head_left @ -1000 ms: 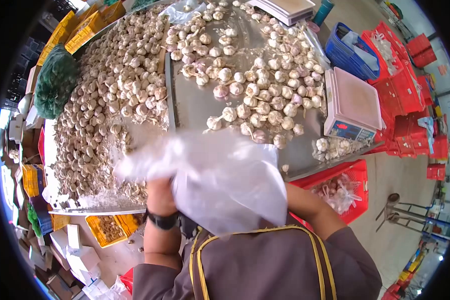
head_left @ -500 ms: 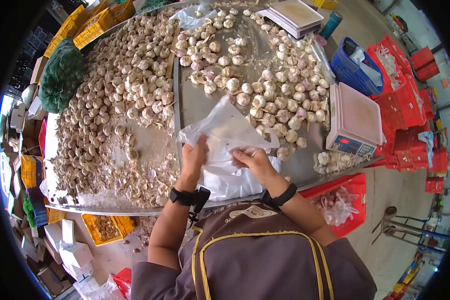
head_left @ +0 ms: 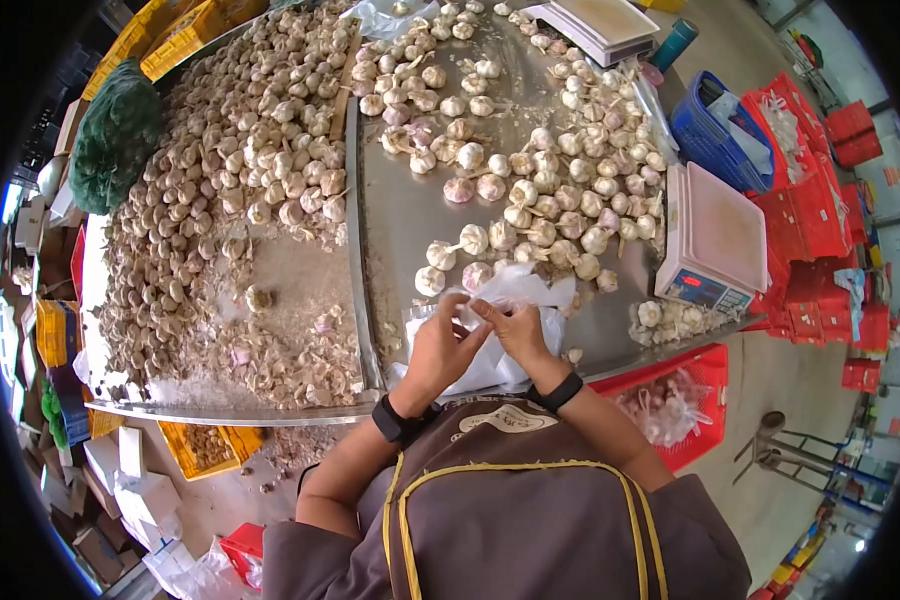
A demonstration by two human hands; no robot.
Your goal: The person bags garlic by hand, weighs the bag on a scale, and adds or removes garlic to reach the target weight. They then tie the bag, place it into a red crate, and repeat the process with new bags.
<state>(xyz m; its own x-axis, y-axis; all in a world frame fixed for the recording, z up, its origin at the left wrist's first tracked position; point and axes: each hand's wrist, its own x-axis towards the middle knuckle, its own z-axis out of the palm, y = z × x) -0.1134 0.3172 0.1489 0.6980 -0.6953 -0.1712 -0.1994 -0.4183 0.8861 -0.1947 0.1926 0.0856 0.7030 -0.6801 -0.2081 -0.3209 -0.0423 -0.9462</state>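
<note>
A clear plastic bag point(head_left: 526, 295) lies bunched at the near edge of the steel table point(head_left: 400, 205). My left hand point(head_left: 440, 345) and my right hand point(head_left: 513, 328) both pinch its top edge, fingertips close together. Garlic bulbs point(head_left: 530, 190) lie scattered just beyond the bag. A larger heap of garlic point(head_left: 220, 170) covers the left half of the table.
A digital scale point(head_left: 715, 235) sits at the table's right edge, with a filled bag of garlic point(head_left: 670, 320) beside it. A red crate point(head_left: 685, 395) with bagged garlic stands below. A second scale point(head_left: 600, 22), a blue basket point(head_left: 715, 125) and a green net sack point(head_left: 115, 140) are farther off.
The bag was shaken open in the air, then lowered onto the table near the edge. Both hands came together on its top edge.
</note>
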